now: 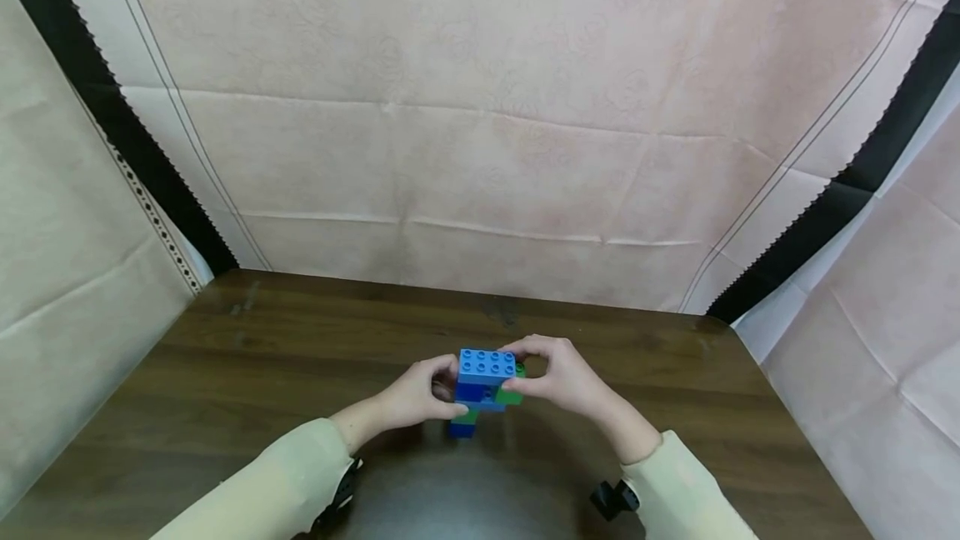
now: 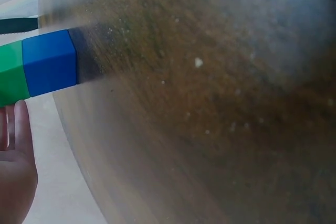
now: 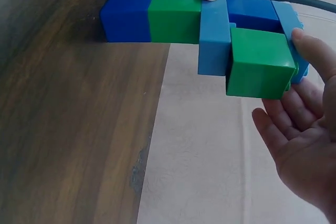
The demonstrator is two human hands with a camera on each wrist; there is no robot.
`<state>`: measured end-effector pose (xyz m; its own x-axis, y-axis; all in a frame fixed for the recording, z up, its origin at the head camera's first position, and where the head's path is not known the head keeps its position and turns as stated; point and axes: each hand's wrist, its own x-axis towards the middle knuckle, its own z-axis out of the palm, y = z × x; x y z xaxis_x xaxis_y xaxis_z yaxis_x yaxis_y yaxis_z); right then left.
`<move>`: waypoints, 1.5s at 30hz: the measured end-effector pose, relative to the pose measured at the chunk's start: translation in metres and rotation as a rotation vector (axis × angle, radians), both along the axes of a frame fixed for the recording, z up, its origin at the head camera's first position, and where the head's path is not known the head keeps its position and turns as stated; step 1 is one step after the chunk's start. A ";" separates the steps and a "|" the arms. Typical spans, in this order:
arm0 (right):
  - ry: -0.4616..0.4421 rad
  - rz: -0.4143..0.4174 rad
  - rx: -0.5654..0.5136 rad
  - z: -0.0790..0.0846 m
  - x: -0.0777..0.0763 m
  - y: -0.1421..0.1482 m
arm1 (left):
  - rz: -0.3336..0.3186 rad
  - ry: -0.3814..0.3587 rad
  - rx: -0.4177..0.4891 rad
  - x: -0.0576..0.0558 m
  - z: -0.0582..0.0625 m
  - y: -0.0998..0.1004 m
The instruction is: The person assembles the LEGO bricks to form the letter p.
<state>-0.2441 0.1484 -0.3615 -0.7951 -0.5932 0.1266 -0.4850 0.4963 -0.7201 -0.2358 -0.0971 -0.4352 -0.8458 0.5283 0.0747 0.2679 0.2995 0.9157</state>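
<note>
A stack of toy building bricks stands upright at the middle of the table. From the bottom, it has a dark blue brick [image 3: 126,18], a green brick [image 3: 175,18] and a wider light blue brick [image 3: 214,43]. Above these sit another dark blue brick [image 3: 254,11] and a second green brick [image 3: 261,64], side by side. A studded light blue brick [image 1: 486,367] tops them. My left hand [image 1: 412,394] grips the stack from the left, its thumb near the middle light blue brick. From the right, my right hand [image 1: 566,375] pinches the top light blue brick between thumb and fingers.
The brown wooden table [image 1: 300,340] has a curved near edge, seen in the left wrist view. Pale fabric walls [image 1: 450,148] with black edging strips [image 1: 817,232] rise behind and beside it. Black wrist devices [image 1: 615,498] sit at both sleeves.
</note>
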 end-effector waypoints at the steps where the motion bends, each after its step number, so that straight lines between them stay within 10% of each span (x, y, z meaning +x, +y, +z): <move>1: -0.009 0.001 -0.006 0.000 0.000 0.000 | -0.003 0.001 -0.007 0.000 -0.001 0.000; 16: -0.025 0.013 -0.011 -0.003 0.003 0.000 | -0.015 0.032 -0.224 0.003 -0.022 -0.004; 45: 0.020 -0.087 -0.129 0.008 -0.003 0.006 | -0.027 -0.078 -0.089 0.004 -0.011 0.001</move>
<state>-0.2470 0.1544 -0.3539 -0.8394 -0.4995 0.2141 -0.4592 0.4411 -0.7711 -0.2317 -0.0963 -0.4465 -0.8327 0.5523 -0.0392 0.2059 0.3746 0.9041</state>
